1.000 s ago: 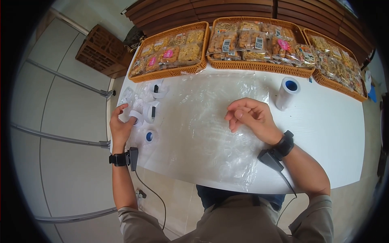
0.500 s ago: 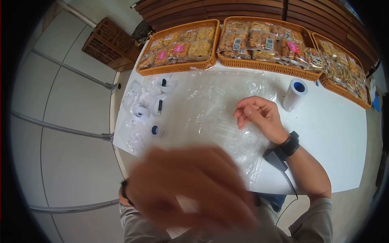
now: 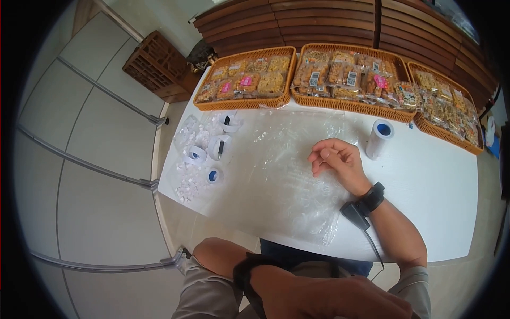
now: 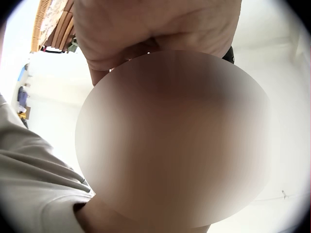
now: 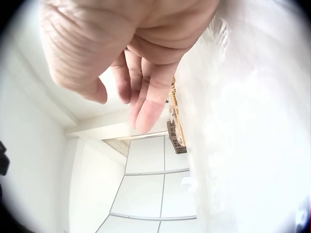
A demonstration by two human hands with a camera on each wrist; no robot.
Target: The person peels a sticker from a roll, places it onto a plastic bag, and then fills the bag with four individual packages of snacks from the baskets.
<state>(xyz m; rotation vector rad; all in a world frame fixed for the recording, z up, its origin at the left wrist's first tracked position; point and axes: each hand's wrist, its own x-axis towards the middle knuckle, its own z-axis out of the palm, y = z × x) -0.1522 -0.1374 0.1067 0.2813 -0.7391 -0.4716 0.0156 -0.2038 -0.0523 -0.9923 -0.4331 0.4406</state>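
Observation:
My right hand (image 3: pixel 342 165) rests at the clear plastic sheet (image 3: pixel 276 196), with its edge down and its fingers loosely bent. Nothing is between its fingers (image 5: pixel 150 114) in the right wrist view. My left hand (image 3: pixel 334 297) is raised off the table, close under the head camera at the bottom of the head view. In the left wrist view the left palm (image 4: pixel 160 24) fills the top, beside a blurred oval that hides most of the fingers. To the right of the right hand stands a white roll (image 3: pixel 376 146) with a blue core.
Wicker baskets (image 3: pixel 244 103) of bagged snacks line the back of the white table (image 3: pixel 419 212). At the left lie small blue-cored rolls (image 3: pixel 214 175), a black pen (image 3: pixel 220 151) in a loop of white strip, and white paper scraps (image 3: pixel 186 187). A cable (image 3: pixel 376 247) hangs from the right wrist camera.
My left hand has left the small rolls at the table's left and come up close to the head camera. The right hand stays in place. The head view has shifted slightly.

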